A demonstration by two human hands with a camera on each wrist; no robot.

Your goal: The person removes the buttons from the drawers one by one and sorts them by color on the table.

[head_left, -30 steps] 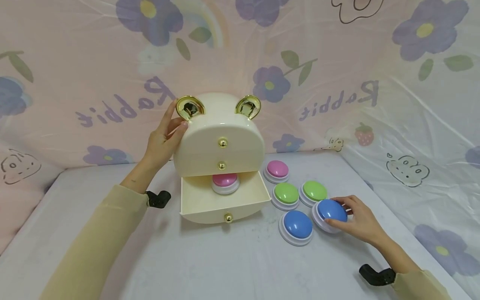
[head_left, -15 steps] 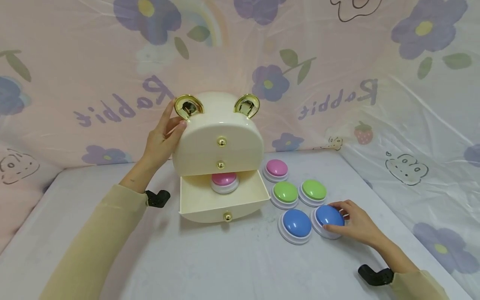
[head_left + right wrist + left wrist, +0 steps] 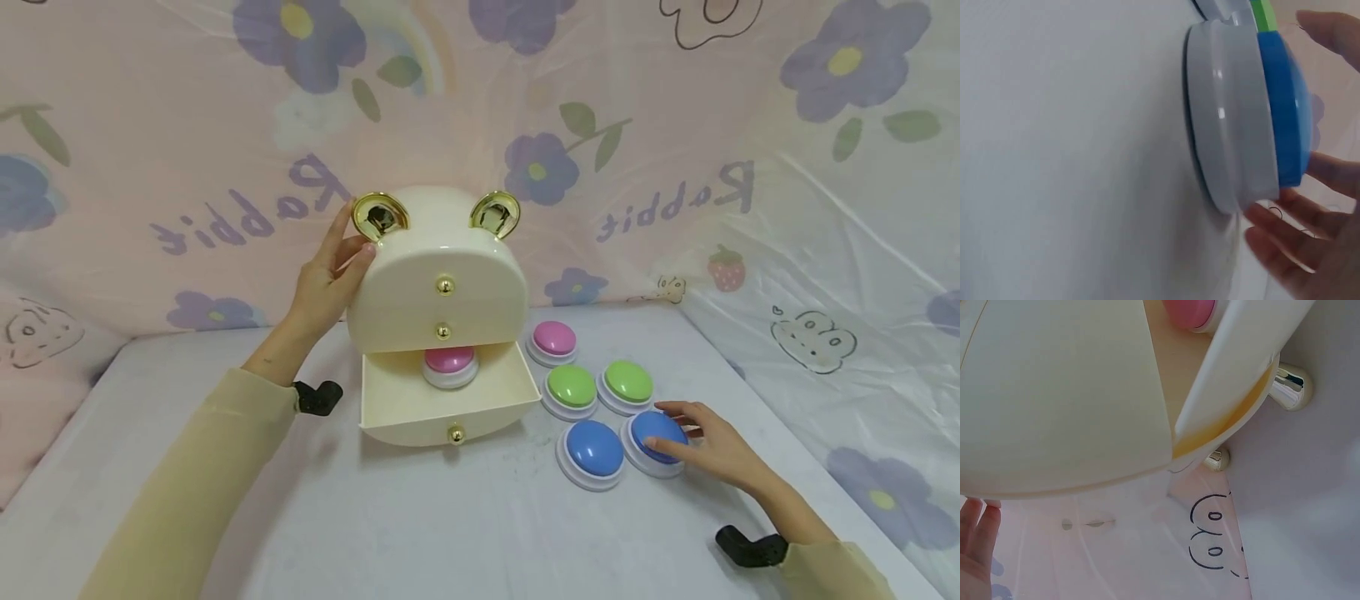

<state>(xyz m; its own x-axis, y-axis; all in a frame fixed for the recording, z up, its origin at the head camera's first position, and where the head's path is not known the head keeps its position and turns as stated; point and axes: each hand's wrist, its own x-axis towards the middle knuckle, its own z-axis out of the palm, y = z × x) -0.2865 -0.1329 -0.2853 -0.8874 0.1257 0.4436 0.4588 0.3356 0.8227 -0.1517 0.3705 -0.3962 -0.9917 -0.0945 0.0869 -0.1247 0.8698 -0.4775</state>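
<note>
My left hand (image 3: pixel 322 282) rests at the upper left side of a cream drawer box (image 3: pixel 438 258) with gold ears, its thumb in front by the ear. In the left wrist view, fingertips (image 3: pixel 988 519) touch the box's edge. The box's bottom drawer (image 3: pixel 408 404) is pulled out and holds a pink push button (image 3: pixel 449 361) on a white base. My right hand (image 3: pixel 716 446) spreads loosely around a blue push button (image 3: pixel 658 437) flat on the table. In the right wrist view the thumb (image 3: pixel 1329 31) stands apart from that button, with the other fingers near its rim.
Left of that button lies another blue push button (image 3: pixel 594 448). Two green push buttons (image 3: pixel 572 387) and one pink push button (image 3: pixel 555 338) sit behind them, close to the drawer's right side. A patterned cloth (image 3: pixel 450 125) hangs behind the white table (image 3: pixel 465 525).
The blue push button in my right hand has come down from a tilted, raised position to lie flat on the table. My right hand's grip has loosened. The left hand has stayed put.
</note>
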